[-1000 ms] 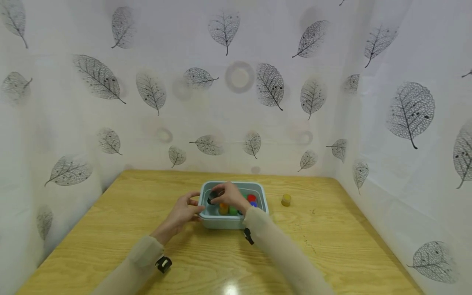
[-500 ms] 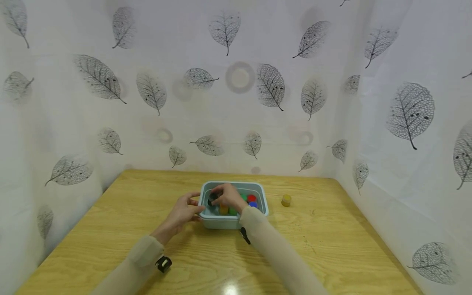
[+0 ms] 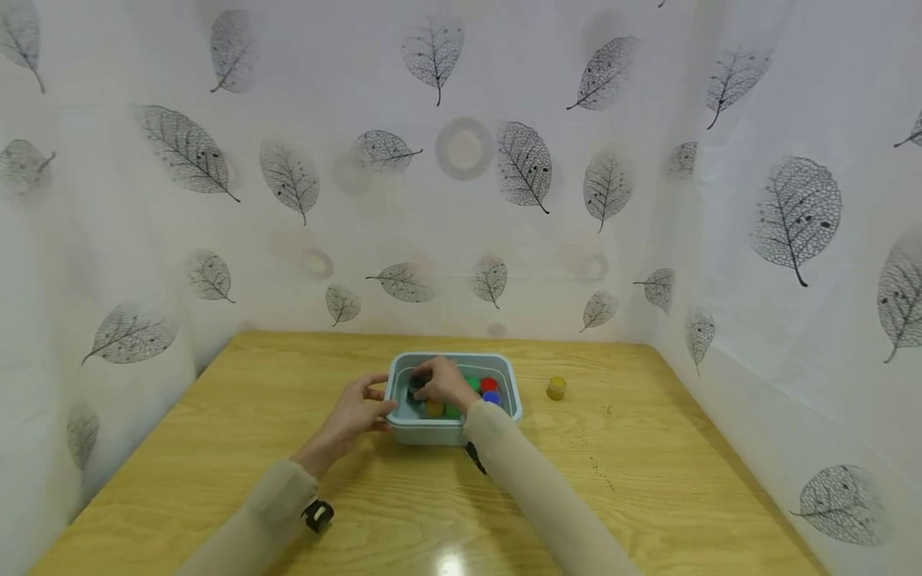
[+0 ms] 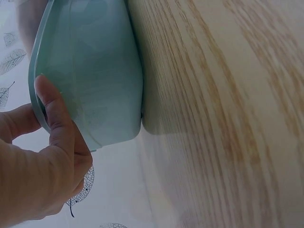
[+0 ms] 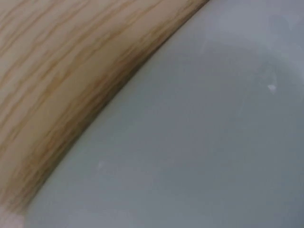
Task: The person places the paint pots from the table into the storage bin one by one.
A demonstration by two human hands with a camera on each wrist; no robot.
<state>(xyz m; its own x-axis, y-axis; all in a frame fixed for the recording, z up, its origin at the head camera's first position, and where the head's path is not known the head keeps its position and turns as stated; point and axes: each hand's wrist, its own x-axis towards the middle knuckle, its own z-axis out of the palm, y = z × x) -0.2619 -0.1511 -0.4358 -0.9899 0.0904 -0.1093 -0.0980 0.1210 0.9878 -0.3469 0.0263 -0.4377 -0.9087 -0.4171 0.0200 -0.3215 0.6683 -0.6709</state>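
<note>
A pale blue-green plastic tub [image 3: 425, 434] stands on the wooden table. My left hand [image 3: 356, 412] grips its left rim; in the left wrist view the fingers and thumb of the left hand [image 4: 52, 156] lie on either side of the rim. My right hand [image 3: 445, 384] reaches down inside, its fingertips pinching a small black jar [image 3: 414, 389] at the tub's left end. Beside it sit an orange jar [image 3: 434, 408], a green jar [image 3: 452, 411], a red-topped jar [image 3: 489, 385] and a blue-topped jar [image 3: 491, 398]. The right wrist view holds only the tub's wall [image 5: 190, 133] and table.
A small yellow jar [image 3: 557, 389] stands on the table to the right of the tub. A white curtain [image 3: 461, 224] printed with leaves surrounds the table's back and sides. Small specks [image 3: 601, 472] mark the wood at the right.
My right hand and forearm have shifted slightly to the left, the fingertips staying at the black jar. The left hand keeps its grip on the tub.
</note>
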